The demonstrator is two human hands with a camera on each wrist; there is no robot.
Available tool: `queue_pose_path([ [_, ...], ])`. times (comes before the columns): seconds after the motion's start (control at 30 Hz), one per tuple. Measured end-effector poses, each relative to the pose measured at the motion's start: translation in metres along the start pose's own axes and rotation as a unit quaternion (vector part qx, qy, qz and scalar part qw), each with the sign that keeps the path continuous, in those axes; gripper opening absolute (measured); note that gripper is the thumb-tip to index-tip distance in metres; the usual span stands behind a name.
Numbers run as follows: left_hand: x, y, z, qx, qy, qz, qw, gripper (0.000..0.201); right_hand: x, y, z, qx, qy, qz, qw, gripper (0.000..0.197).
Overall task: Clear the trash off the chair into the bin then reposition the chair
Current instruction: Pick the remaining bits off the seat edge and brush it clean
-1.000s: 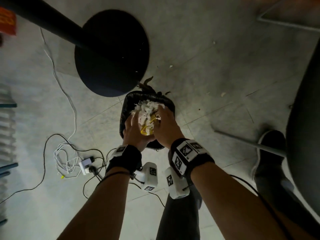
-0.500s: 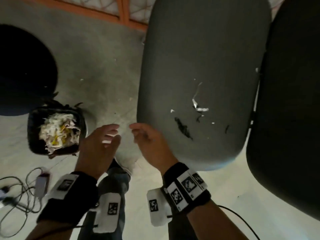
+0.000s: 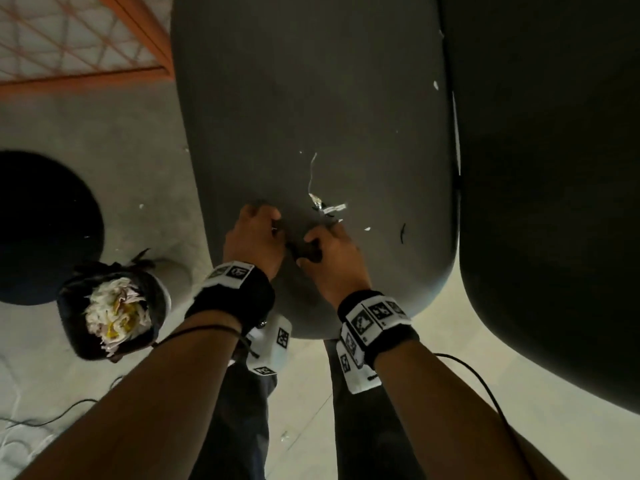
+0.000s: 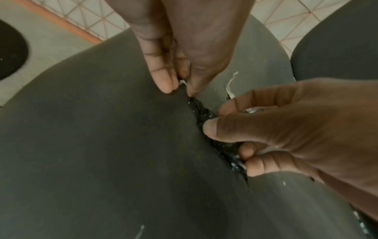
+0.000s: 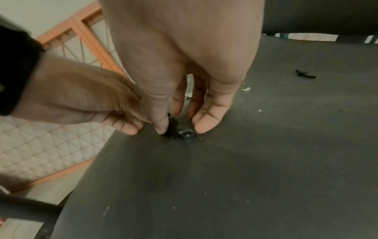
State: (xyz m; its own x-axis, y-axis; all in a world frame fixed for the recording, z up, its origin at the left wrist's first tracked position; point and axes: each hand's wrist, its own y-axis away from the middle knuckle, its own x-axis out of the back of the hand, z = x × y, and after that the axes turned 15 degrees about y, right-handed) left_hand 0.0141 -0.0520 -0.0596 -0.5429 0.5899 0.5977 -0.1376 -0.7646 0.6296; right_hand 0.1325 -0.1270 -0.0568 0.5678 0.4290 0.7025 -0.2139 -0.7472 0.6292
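Trash on the chair is what I have both hands on: a dark, crumpled scrap [image 4: 206, 116] lying near the front edge of the seat [image 3: 311, 98]. My right hand [image 3: 332, 258] has thumb and curled fingers closed on it, pinching it against the seat fabric; the right wrist view shows the black scrap [image 5: 172, 127] between thumb and fingertips, with a small shiny bit just beside it that I cannot identify. My left hand [image 3: 254, 237] is next to it, touching the right, fingers bent down to the seat with thumb and finger closed together at the far end of the same scrap; a white sliver shows between them, but I can't tell whether they actually hold anything. From the head view the scrap is almost wholly hidden under the two hands.

Just beyond the fingers lie a thin pale strip [image 3: 311, 174] and a tangle of white bits [image 3: 329, 207], then a few white flecks and a short black piece [image 3: 402, 233] toward the seat's right edge. A second dark seat [image 3: 554, 168] is cut off at the right.

On the floor left of the chair stands the bin [image 3: 69, 317], lined in black and heaped with white and yellow paper. Behind it is a dark round base [image 3: 41, 220], partly cut off, and cables [image 3: 41, 420] trail at the lower left.
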Motion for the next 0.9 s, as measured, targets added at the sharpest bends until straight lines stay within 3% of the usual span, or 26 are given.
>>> queue_pose_path([
  [0.13,-0.002,-0.002,0.008,-0.015,-0.060,-0.005,0.998,0.024,0.005,-0.001,0.007,0.048,0.017,-0.019,0.999,0.017],
  [0.27,0.002,-0.011,0.014,-0.018,-0.041,-0.022,0.999,0.017,0.015,0.001,0.024,-0.030,-0.149,-0.040,0.988,0.005],
  [0.33,0.003,-0.014,0.022,-0.019,-0.019,-0.042,0.999,0.011,0.023,0.004,0.036,-0.087,-0.278,-0.050,0.955,0.021],
  [0.47,-0.005,-0.016,0.052,-0.063,0.036,-0.020,0.997,0.012,0.041,0.005,0.063,-0.189,-0.468,-0.049,0.862,0.025],
  [0.6,-0.022,-0.024,0.070,-0.098,0.051,-0.021,0.994,0.018,0.046,0.004,0.079,-0.215,-0.501,-0.048,0.837,0.024],
  [0.77,-0.036,-0.025,0.070,-0.110,-0.038,-0.047,0.992,0.036,0.052,0.002,0.083,-0.277,-0.535,-0.049,0.797,0.030],
  [0.9,-0.041,-0.022,0.070,-0.124,-0.085,-0.037,0.988,0.026,0.051,0.002,0.086,-0.318,-0.523,-0.066,0.788,0.027],
])
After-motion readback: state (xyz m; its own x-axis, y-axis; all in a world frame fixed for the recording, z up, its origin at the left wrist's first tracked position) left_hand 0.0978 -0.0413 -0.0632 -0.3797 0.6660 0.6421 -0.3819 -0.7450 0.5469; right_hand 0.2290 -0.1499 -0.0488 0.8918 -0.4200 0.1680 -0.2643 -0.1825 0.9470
